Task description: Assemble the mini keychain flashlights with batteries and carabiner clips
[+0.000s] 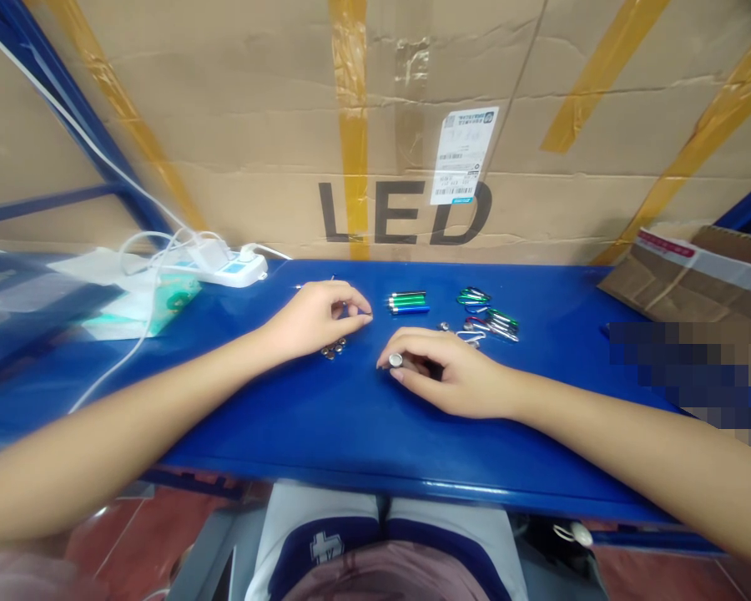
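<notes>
My left hand (325, 315) is over the blue table, thumb and forefinger tips pressed together. Whatever may be between them is too small to make out. Small round metal pieces (333, 347) lie beneath that hand, partly covered by it. My right hand (451, 367) grips a small cylinder with a round silver end (395, 360) facing me; the fingers hide most of its body. Between and beyond the hands is a row of slim metal tubes (409, 303) in black, green and blue. Behind my right hand are several coloured carabiner clips (474, 296) and thin metallic pieces (501, 324).
A white power strip (234, 269) with plugs and cables stands at the back left, beside a green-and-white packet (143, 305). A large cardboard box marked LED (275, 125) forms the back wall. At the right is an open cardboard box (688, 280). The table's front edge (413, 488) runs above my lap.
</notes>
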`<state>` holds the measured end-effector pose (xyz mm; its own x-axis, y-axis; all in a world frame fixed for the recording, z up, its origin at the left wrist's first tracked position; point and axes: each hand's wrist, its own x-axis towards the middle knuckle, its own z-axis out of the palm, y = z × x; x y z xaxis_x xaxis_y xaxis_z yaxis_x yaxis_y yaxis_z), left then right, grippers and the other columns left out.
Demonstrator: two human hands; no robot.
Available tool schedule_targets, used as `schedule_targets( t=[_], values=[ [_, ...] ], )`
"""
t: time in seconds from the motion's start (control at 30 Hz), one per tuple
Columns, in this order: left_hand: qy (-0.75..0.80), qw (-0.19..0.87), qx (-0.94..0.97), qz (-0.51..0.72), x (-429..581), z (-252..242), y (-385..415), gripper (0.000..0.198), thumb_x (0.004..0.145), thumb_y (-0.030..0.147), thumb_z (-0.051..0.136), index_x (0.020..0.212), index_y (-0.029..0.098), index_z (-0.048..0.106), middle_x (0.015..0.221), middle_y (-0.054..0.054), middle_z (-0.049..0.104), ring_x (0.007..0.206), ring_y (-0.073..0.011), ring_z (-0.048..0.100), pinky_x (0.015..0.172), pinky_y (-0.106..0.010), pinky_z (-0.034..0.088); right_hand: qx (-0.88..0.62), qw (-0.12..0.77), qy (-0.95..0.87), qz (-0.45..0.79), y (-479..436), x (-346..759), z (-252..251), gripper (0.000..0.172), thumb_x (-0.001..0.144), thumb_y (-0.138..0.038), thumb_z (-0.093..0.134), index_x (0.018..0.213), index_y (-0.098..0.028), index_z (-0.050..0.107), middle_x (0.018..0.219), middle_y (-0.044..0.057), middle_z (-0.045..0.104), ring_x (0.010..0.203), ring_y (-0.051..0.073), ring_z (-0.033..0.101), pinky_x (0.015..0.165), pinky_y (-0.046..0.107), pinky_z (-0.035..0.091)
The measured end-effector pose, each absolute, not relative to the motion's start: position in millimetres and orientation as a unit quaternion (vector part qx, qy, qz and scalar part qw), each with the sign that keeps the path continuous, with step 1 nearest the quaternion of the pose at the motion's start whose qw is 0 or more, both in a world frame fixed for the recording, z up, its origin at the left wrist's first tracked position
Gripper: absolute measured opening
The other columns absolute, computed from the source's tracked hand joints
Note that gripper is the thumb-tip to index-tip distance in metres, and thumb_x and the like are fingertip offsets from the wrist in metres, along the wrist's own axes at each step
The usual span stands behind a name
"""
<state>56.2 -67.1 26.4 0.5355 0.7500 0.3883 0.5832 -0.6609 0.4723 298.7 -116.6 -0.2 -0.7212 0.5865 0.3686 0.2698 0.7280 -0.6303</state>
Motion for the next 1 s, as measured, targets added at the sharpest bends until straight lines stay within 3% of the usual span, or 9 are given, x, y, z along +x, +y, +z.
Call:
schedule_targets(
  t=[0.33,0.53,1.0],
  values=[
    [0.192,0.199,0.9,0.336,68,44,-104,0.012,0.089,0.026,0.073,0.096,0.017,0.077,0.08,-0.002,0.066,0.065,-0.0089,0.054,0.061,-0.022,0.046,-0.227,0.307,-0.881,0.279,-112,298,-6,0.009,0.098,-0.021,0.056,0.093,-0.017,0.062,0.082,0.002,0.06,0.065,0.012,0.05,0.063,0.026,0.045],
    [0.172,0.172,0.921,0.305,66,38,-101,0.013,0.09,0.021,0.071,0.101,0.018,0.077,0.084,-0.003,0.068,0.074,-0.0113,0.062,0.069,-0.024,0.05,-0.224,0.306,-0.88,0.285,-112,298,-5,0.008,0.098,-0.02,0.056,0.094,-0.017,0.062,0.076,-0.001,0.052,0.064,0.011,0.047,0.061,0.025,0.042],
    [0.157,0.146,0.92,0.327,66,37,-100,0.014,0.089,0.023,0.073,0.101,0.018,0.077,0.082,-0.004,0.067,0.074,-0.0128,0.063,0.071,-0.026,0.052,-0.226,0.303,-0.88,0.286,-112,298,-5,0.01,0.098,-0.021,0.055,0.091,-0.017,0.06,0.08,0.0,0.055,0.066,0.011,0.049,0.062,0.025,0.043]
  ],
)
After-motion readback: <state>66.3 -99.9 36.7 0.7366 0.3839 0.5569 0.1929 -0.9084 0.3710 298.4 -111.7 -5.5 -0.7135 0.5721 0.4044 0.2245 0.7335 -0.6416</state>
